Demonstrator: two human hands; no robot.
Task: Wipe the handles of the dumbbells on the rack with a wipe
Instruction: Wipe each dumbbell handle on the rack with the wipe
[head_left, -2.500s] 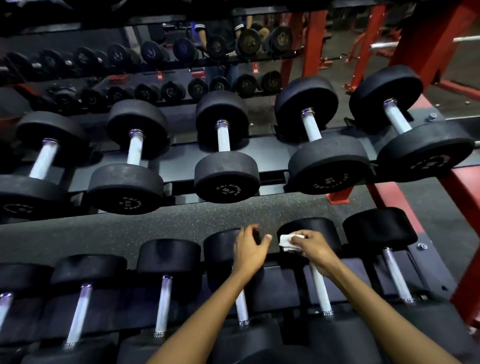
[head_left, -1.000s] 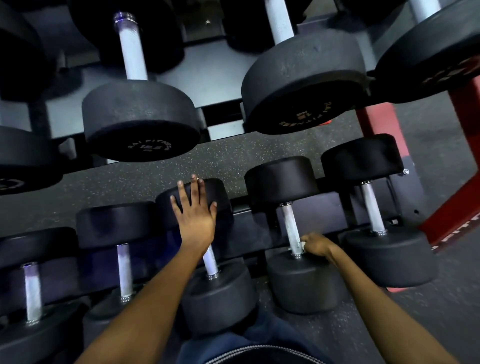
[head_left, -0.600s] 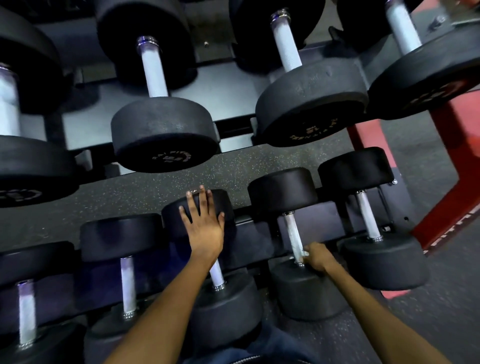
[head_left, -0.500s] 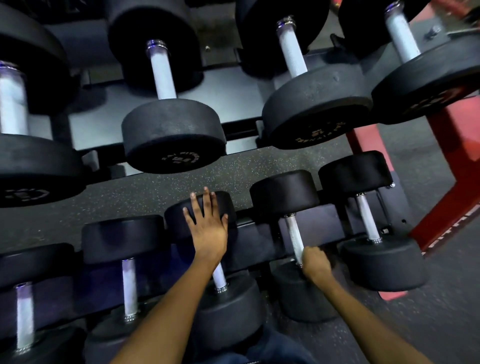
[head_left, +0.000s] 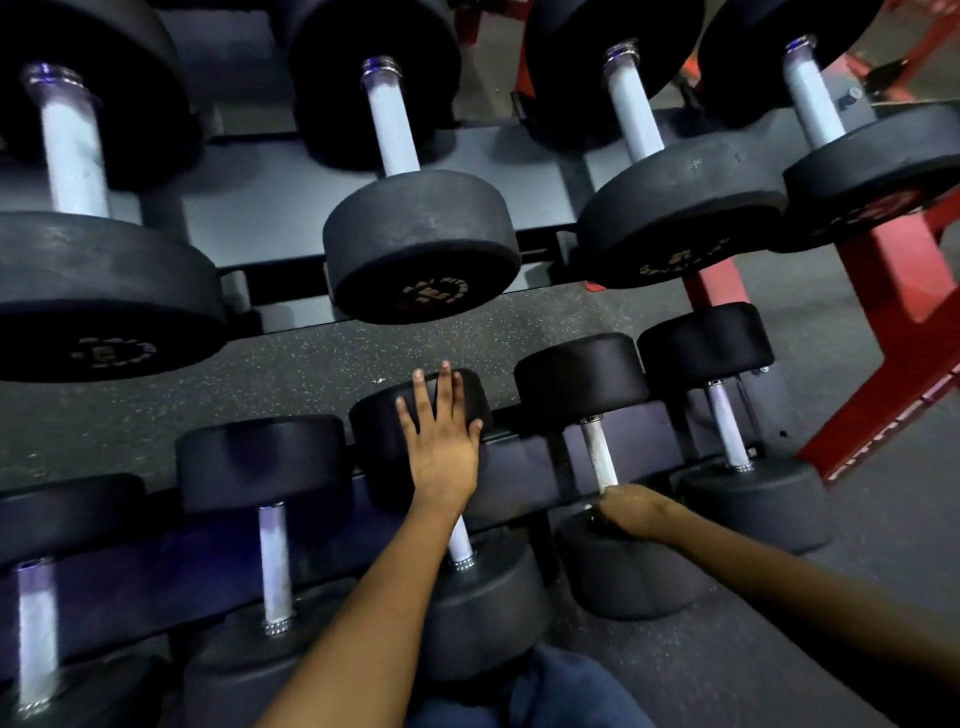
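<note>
Black dumbbells with pale metal handles fill two tiers of a dark rack (head_left: 524, 457). My left hand (head_left: 439, 441) lies flat, fingers spread, on the far head of one lower-tier dumbbell (head_left: 488, 603). My right hand (head_left: 631, 512) is closed around the near end of the neighbouring dumbbell's handle (head_left: 597, 454), where it meets the near head. The white wipe is almost fully hidden inside that fist; only a pale sliver shows at the knuckles.
Another lower-tier dumbbell (head_left: 727, 431) sits right of my right hand, two more (head_left: 272, 561) to the left. Larger dumbbells (head_left: 421, 244) overhang on the upper tier. A red steel frame (head_left: 893, 332) stands at the right on speckled rubber flooring (head_left: 883, 519).
My right hand has slid down the handle from its far end to its near end. My left hand has stayed on the neighbouring dumbbell's head. The camera has moved closer and lower.
</note>
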